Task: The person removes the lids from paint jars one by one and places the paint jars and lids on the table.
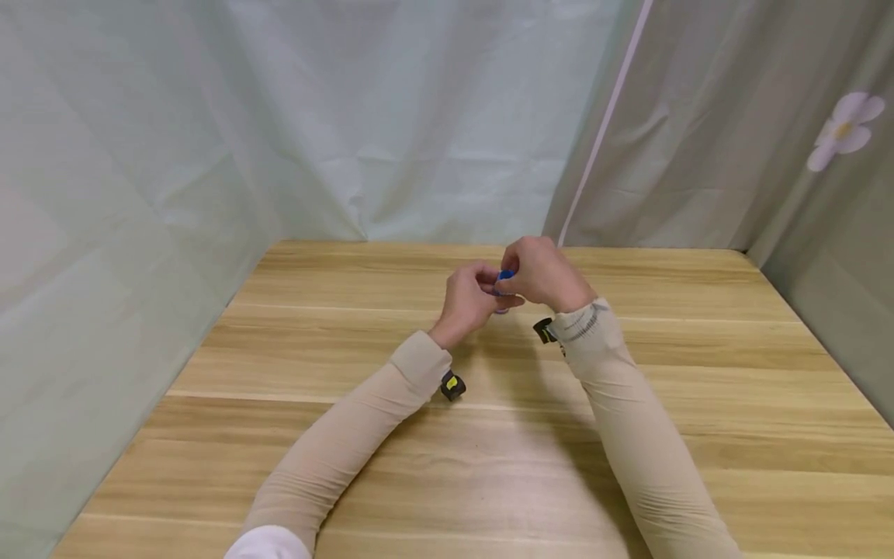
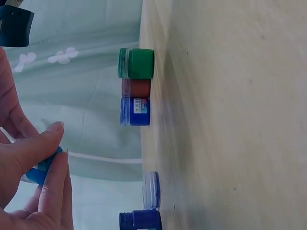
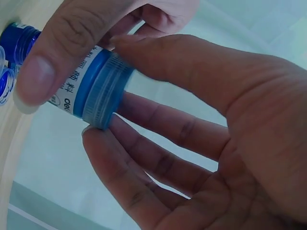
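A small light-blue paint jar [image 3: 74,86] with a white label and a ribbed translucent lid [image 3: 109,91] is held between both hands above the table. My left hand [image 1: 466,299] grips the jar's body, its thumb lying across the label in the right wrist view. At the lid end is my right hand [image 1: 548,273], with the thumb on one side of the lid and fingertips on the opposite side. From the head view, the fingers hide most of the jar. In the left wrist view the jar [image 2: 39,171] shows between the thumb and fingers.
On the wooden table [image 1: 433,466] a green jar [image 2: 142,63], a brown jar [image 2: 139,88] and a blue jar [image 2: 139,115] stand in a row. Apart from them, a clear lid [image 2: 151,190] lies beside a dark blue jar [image 2: 144,220]. Pale curtains [image 1: 419,116] hang behind.
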Tool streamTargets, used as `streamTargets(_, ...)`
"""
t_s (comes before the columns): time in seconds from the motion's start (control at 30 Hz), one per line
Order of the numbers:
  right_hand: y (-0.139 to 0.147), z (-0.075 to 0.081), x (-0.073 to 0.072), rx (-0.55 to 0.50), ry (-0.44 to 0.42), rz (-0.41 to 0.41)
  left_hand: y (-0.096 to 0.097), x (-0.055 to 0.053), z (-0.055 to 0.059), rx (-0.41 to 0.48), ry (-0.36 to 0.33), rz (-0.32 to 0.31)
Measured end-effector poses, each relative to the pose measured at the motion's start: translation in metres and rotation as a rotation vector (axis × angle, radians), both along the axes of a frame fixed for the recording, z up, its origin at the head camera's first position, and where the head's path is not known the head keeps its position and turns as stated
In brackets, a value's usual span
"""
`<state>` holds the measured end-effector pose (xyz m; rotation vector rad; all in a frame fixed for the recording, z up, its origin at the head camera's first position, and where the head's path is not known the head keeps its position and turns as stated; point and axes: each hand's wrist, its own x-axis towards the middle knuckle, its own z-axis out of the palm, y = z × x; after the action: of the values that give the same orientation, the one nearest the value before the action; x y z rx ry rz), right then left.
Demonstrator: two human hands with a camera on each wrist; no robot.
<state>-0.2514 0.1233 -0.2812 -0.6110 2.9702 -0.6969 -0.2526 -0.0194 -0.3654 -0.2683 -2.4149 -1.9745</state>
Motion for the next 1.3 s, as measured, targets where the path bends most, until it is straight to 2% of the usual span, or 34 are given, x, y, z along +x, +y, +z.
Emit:
streamTargets(0.17, -0.003, -0.003, 0.0, -0.014, 0.036, -0.016, -0.001, 0.0, 0.001, 0.027, -0.041, 0.014)
streamTargets(0.37, -0.004, -0.005, 0.001, -0.041, 0.023, -0.01, -0.004, -0.002, 0.0, 0.014, -0.036, -0.001)
streamTargets(0.67, -0.001, -0.003, -0.002, -0.026, 0.004, 0.076, -0.007, -0.003, 0.004, -0.021, -0.081, -0.054)
streamTargets(0.9, -0.003, -0.002, 0.0, -0.008, -0.038, 0.029, -0.009, -0.004, 0.004, -0.12, -0.063, 0.05)
streamTargets(1.03, -0.005, -0.003, 0.0, -0.016, -0.019, 0.014, -0.011, -0.003, 0.004, -0.116, -0.048, 0.04)
streamTargets(1.17, -0.006, -0.003, -0.001, -0.029, -0.018, 0.049, -0.012, -0.003, 0.004, -0.092, -0.049, 0.036)
streamTargets(1.3, -0.005, -0.002, -0.003, -0.051, -0.038, 0.075, -0.012, -0.005, 0.004, -0.107, -0.041, 0.052)
